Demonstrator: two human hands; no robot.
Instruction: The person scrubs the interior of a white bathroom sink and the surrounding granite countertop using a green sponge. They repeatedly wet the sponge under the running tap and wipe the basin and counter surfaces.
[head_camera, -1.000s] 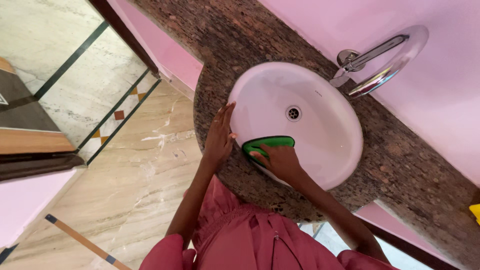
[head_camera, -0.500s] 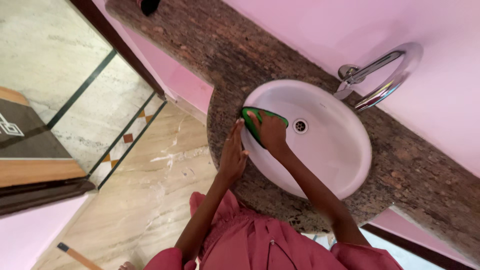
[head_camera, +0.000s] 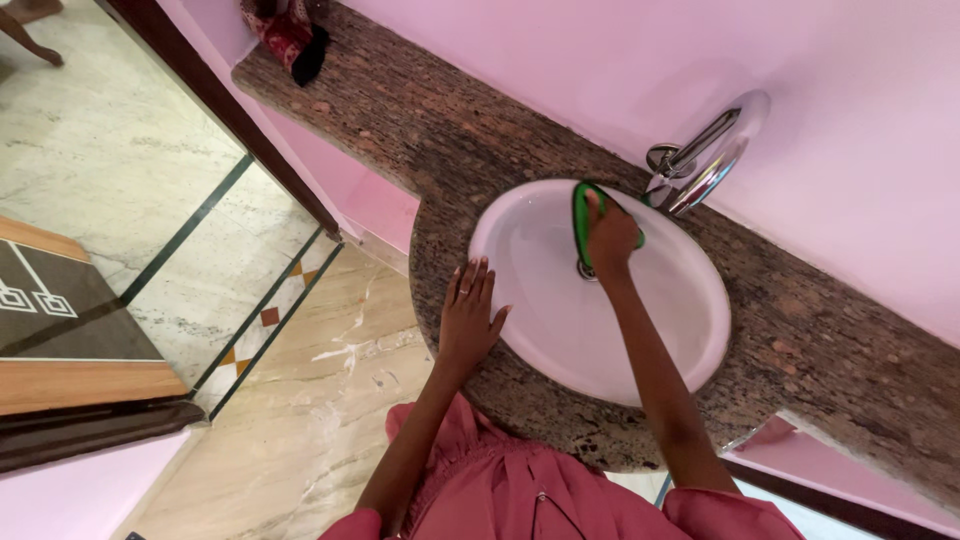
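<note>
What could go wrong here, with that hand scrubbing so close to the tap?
The right hand presses a green scrub pad against the far wall of the white basin, just below the chrome tap, so the knuckles might knock the spout. The left hand rests flat on the granite counter at the basin's rim; if that surface is wet, it could slip.
</note>
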